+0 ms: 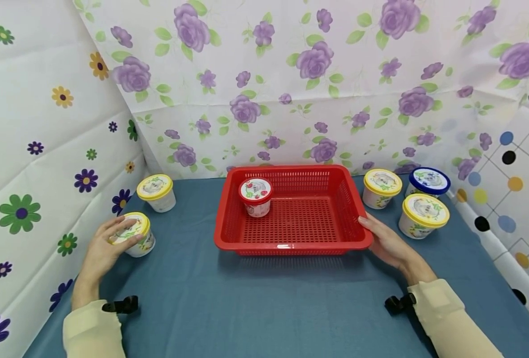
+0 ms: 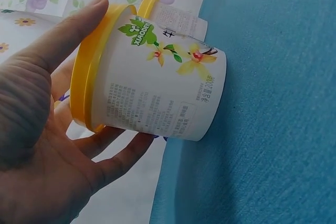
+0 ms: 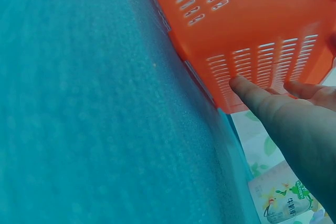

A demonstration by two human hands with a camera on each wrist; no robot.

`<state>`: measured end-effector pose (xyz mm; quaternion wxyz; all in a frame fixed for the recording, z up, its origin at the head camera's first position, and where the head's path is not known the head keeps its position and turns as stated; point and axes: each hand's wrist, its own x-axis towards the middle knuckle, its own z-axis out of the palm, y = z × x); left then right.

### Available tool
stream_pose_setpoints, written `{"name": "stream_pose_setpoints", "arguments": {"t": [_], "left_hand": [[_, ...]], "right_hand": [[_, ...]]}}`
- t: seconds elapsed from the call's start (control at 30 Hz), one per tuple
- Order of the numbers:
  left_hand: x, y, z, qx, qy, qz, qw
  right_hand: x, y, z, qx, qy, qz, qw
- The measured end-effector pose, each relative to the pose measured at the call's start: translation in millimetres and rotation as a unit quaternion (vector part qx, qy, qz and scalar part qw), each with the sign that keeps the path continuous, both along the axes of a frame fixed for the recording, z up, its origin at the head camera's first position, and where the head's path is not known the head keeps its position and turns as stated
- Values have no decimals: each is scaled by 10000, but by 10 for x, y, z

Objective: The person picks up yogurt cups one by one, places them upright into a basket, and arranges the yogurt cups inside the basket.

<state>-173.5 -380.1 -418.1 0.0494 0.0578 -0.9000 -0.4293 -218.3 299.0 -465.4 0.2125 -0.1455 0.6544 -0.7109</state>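
My left hand [image 1: 102,252] grips a white paper tub with a yellow lid [image 1: 145,242] at the left of the table. In the left wrist view the thumb lies along the lid's side and fingers curl beneath the tub [image 2: 157,77], which has yellow flowers printed on it. Towards the middle back stands a red plastic basket [image 1: 286,247] with slotted walls. My right hand [image 1: 388,244] holds its right side, thumb over the rim and fingers [image 3: 257,98] against the outer wall. Inside the basket, at the left, a red-lidded tub [image 1: 256,197] stands upright.
Another yellow-lidded tub [image 1: 158,194] stands behind the gripped one. Right of the basket are two yellow-lidded tubs, one farther back [image 1: 381,189] and one nearer [image 1: 422,217], plus a blue-lidded tub [image 1: 429,181]. Flowered cloth [image 1: 264,99] hangs behind the blue table [image 1: 264,308].
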Motion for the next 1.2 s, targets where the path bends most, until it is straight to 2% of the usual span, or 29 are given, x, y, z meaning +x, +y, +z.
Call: {"name": "stream_pose_setpoints", "arguments": {"t": [0.73,0.93,1.2], "left_hand": [[-24,-6,-12,-32,42,37,10000],[-60,29,25,-97,-32,-29,9999],[-119,113,110,-105,195,-219,9995]], "right_hand": [[7,-6,14,46,-63,-54,10000],[7,3,5,-32,-16,14,10000],[13,-7,16,-52,-49,3,10000]]}}
